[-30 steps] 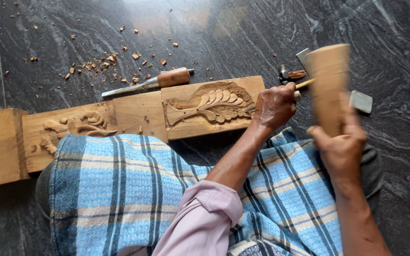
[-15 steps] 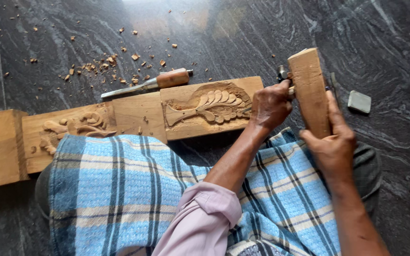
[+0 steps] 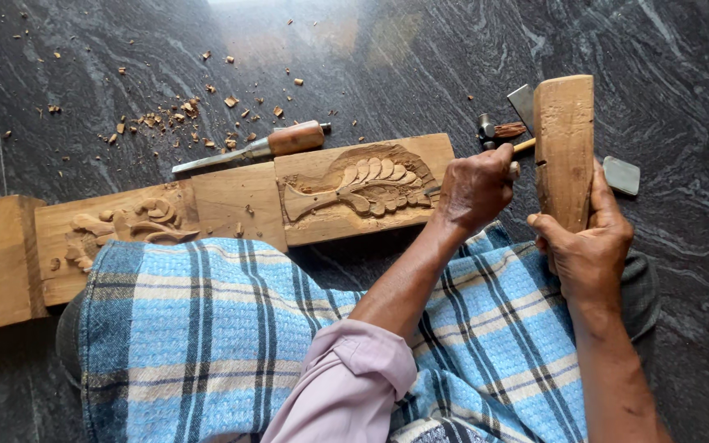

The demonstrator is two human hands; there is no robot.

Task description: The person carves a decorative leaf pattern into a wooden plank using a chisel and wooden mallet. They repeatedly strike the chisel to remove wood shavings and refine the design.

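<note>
A long wooden plank (image 3: 231, 201) lies across the dark stone floor, with a leaf relief (image 3: 363, 184) carved near its right end. My left hand (image 3: 473, 189) grips a chisel there; only its pale handle end (image 3: 523, 148) and a bit of blade show. My right hand (image 3: 588, 246) holds a wooden block mallet (image 3: 564, 139) upright, just right of the chisel's handle end. A blue checked cloth (image 3: 207, 328) covers my legs in front of the plank.
A second chisel with a wooden handle (image 3: 264, 148) lies behind the plank among wood chips (image 3: 182, 115). A small hammer (image 3: 498, 130) and a flat grey piece (image 3: 621, 175) rest on the floor by the mallet. Another carved motif (image 3: 121, 226) sits on the plank's left part.
The mallet swung left toward the chisel's handle end, then drew back slightly to the right and stands upright. My left hand stayed on the chisel at the carving.
</note>
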